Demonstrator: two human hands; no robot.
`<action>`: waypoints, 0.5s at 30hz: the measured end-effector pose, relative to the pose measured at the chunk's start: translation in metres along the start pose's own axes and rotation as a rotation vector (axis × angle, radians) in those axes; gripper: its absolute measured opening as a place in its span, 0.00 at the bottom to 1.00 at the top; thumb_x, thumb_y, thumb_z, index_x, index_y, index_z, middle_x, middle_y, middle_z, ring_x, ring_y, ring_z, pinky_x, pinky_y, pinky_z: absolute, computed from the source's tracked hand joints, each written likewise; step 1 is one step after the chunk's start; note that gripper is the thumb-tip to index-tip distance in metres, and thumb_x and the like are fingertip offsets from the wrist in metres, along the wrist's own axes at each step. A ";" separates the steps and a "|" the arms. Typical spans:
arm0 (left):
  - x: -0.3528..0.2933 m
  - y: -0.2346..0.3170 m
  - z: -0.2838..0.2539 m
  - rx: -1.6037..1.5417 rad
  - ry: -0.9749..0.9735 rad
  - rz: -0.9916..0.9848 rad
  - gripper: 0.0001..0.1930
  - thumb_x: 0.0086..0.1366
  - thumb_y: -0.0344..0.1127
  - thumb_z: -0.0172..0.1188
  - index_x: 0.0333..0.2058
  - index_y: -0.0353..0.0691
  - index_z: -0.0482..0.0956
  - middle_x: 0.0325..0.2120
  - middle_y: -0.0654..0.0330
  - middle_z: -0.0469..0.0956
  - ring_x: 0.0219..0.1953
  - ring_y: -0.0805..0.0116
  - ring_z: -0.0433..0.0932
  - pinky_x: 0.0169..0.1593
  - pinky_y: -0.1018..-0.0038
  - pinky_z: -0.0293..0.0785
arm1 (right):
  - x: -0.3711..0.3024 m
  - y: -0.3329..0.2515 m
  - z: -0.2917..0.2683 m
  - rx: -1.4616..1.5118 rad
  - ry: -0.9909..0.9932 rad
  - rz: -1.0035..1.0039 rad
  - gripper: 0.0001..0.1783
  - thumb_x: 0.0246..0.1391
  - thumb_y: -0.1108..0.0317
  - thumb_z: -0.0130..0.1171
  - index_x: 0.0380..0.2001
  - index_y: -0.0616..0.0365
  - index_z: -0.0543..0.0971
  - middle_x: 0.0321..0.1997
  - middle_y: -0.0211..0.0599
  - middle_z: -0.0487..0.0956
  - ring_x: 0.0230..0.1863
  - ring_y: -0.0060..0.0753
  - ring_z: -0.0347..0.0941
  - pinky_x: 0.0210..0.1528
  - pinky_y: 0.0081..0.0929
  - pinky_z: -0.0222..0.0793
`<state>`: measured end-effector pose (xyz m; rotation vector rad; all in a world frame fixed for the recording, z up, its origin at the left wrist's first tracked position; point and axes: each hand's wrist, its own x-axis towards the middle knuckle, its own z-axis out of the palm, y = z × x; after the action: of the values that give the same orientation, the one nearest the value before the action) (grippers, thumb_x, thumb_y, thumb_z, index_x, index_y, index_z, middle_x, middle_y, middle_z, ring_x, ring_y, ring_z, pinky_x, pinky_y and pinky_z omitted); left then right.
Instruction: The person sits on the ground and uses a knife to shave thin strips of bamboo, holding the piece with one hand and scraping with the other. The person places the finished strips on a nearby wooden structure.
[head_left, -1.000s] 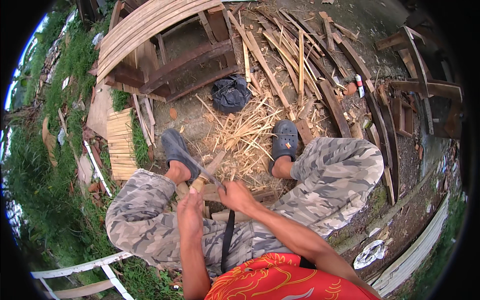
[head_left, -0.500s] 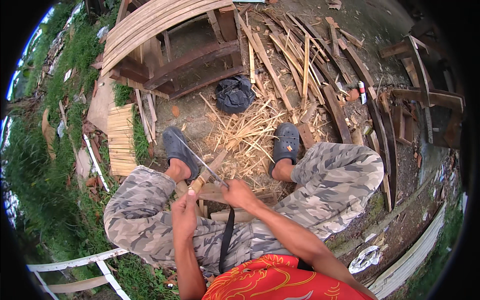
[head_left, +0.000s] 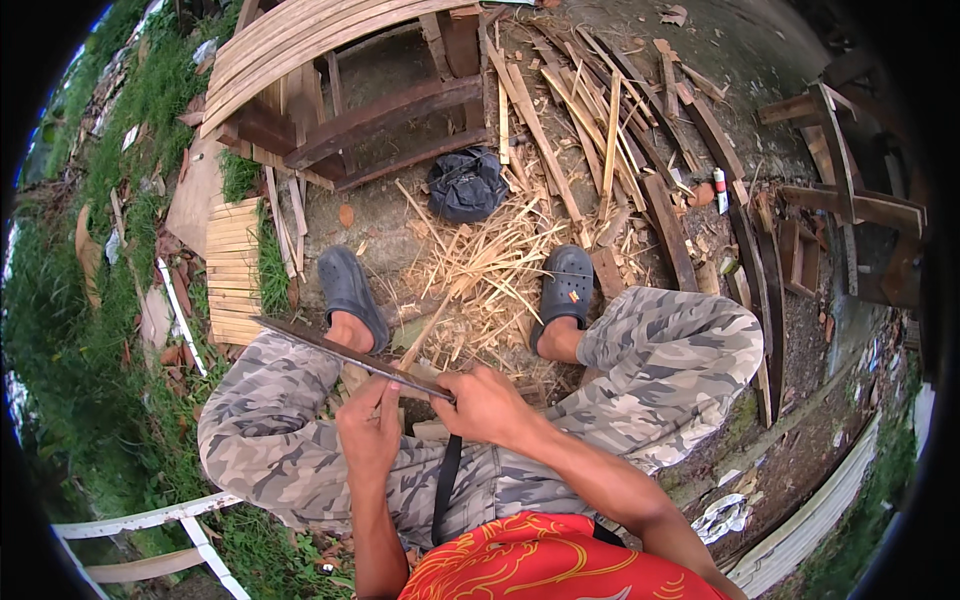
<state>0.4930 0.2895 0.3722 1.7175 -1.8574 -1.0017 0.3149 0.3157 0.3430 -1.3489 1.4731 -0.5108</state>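
My right hand [head_left: 487, 403] is closed round the grip end of a long, straight-bladed knife [head_left: 335, 348], whose blade reaches up and left above my left thigh. Close beside it, my left hand [head_left: 368, 425] pinches with thumb and fingers just under the blade. A pale strip of bamboo or wood [head_left: 425, 335] shows beyond the blade, in line with that hand; the blade and fingers hide its near end. Pale shavings and thin split strips [head_left: 490, 262] lie heaped on the ground between my dark clogs [head_left: 568, 285].
A slatted wooden frame [head_left: 390, 125] stands at the far left, a black plastic bag [head_left: 467, 185] near its foot. Long dark planks [head_left: 668, 230] and loose slats lie to the right. A slatted panel [head_left: 233, 275] rests on the left, near a white metal frame [head_left: 150, 528].
The knife has swung lower and to the left, its broad side now showing across the strip. My right hand has come slightly nearer my left, which stays almost in place.
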 end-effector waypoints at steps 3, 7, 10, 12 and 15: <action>0.000 0.000 0.000 -0.002 -0.030 0.017 0.09 0.67 0.24 0.59 0.43 0.28 0.82 0.35 0.45 0.83 0.35 0.55 0.84 0.41 0.69 0.76 | -0.004 -0.004 -0.002 -0.031 0.000 -0.010 0.14 0.53 0.62 0.59 0.36 0.60 0.83 0.21 0.57 0.78 0.28 0.62 0.78 0.38 0.51 0.76; 0.001 0.000 -0.001 -0.015 -0.052 0.033 0.08 0.66 0.23 0.58 0.42 0.28 0.82 0.35 0.45 0.83 0.36 0.54 0.84 0.42 0.68 0.76 | -0.006 -0.006 -0.003 -0.046 0.016 -0.016 0.14 0.53 0.62 0.59 0.36 0.61 0.82 0.20 0.56 0.78 0.28 0.62 0.78 0.37 0.51 0.76; 0.001 0.001 -0.001 -0.029 -0.047 0.056 0.08 0.66 0.23 0.58 0.42 0.27 0.82 0.36 0.45 0.83 0.37 0.53 0.84 0.42 0.68 0.77 | -0.006 -0.005 -0.003 -0.057 0.012 -0.004 0.14 0.52 0.62 0.60 0.35 0.61 0.82 0.20 0.56 0.78 0.27 0.62 0.78 0.36 0.51 0.76; 0.001 0.001 -0.001 -0.041 -0.050 0.046 0.07 0.66 0.22 0.58 0.41 0.27 0.82 0.35 0.45 0.83 0.37 0.51 0.83 0.42 0.68 0.76 | -0.007 -0.003 -0.002 -0.053 0.023 -0.018 0.14 0.52 0.62 0.60 0.35 0.61 0.82 0.20 0.56 0.78 0.27 0.62 0.78 0.35 0.51 0.75; 0.002 0.001 0.000 -0.028 -0.044 0.074 0.06 0.66 0.23 0.58 0.39 0.27 0.81 0.31 0.47 0.81 0.32 0.54 0.81 0.39 0.69 0.75 | -0.008 -0.002 -0.001 -0.049 0.040 -0.011 0.13 0.52 0.62 0.60 0.35 0.61 0.82 0.20 0.57 0.78 0.27 0.62 0.78 0.35 0.51 0.75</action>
<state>0.4920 0.2875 0.3731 1.6106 -1.9110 -1.0384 0.3134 0.3224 0.3481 -1.3925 1.5203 -0.5146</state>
